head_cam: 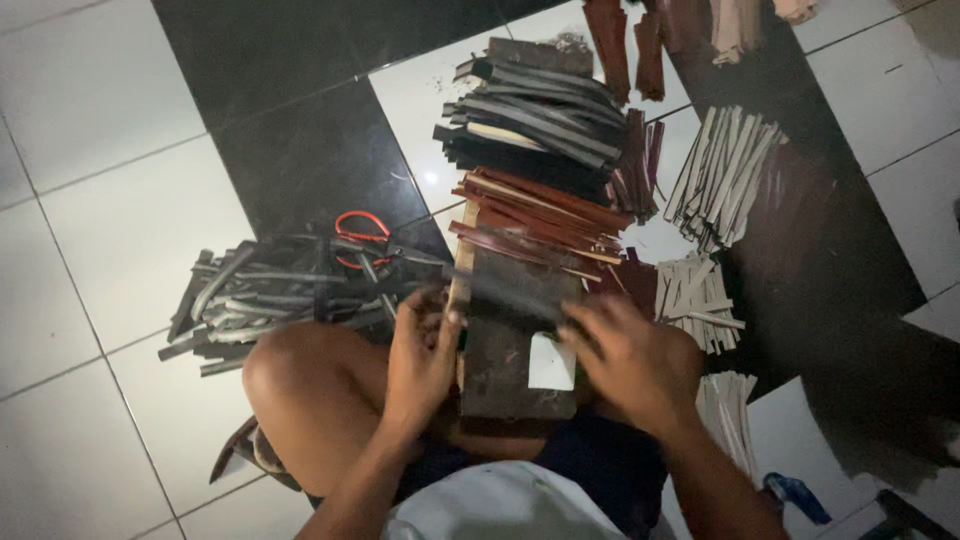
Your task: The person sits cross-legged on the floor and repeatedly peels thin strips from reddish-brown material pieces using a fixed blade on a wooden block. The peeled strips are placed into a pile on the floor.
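The left hand (420, 355) curls on the left edge of a dark, worn board (515, 345) that lies between both hands over the lap. The right hand (630, 360), fingers bent and blurred, presses a dark strip (505, 290) across the board's top; its grip is unclear. Beyond lie red strips (540, 215); left, scissors (365, 240) on grey strips (265, 295).

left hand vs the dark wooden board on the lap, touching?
Touching. The head view shows the left hand pressed along the left edge of the dark rectangular wooden board, fingers curled against that edge with no gap visible, though motion blur softens the fingertips.
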A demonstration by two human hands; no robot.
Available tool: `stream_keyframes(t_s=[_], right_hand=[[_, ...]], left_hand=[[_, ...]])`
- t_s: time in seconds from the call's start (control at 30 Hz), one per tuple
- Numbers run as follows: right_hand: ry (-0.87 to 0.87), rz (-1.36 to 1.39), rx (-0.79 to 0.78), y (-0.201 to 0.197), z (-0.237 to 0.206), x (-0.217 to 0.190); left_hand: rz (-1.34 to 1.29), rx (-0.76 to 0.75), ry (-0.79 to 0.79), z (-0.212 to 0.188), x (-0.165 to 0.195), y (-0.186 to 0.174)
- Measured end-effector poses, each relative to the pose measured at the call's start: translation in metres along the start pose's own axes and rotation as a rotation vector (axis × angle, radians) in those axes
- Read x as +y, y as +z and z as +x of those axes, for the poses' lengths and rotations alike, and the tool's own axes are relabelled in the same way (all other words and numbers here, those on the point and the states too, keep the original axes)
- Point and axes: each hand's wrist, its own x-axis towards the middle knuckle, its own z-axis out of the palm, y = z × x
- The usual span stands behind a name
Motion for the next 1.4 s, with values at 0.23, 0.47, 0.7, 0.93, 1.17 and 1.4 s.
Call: stream_keyframes(t_s=[0.23, 0.47, 0.7, 0.93, 1.17, 1.4], right_hand=[[-0.205, -0.038, 0.192, 0.014, -0.012, -0.007], [-0.432, -0.166, 0.384, 0.033, 0.088, -0.044], [-0.412, -0.181, 0.415, 0.043, 0.113, -0.063], [-0.460, -0.049, 0.487, 0.012, 0.069, -0.059], [0.263, 0.461, -0.090, 0.026, 0.024, -0.048], [0.166, 0.694, -0.129, 0.061, 0.041, -0.025]], left_hand=[[0.145, -0.005, -0.124, 0.012, -0.020, -0.006], [0.250, 0.001, 0.061, 0.013, -0.016, 0.006], [0.450, 0.008, 0.192, 0.013, -0.010, 0.002], [0.394, -0.013, 0.101, 0.014, -0.009, -0.002], [0.378, -0.004, 0.069, 0.017, -0.010, -0.004], [0.274, -0.034, 0.019, 0.017, -0.009, -0.009]])
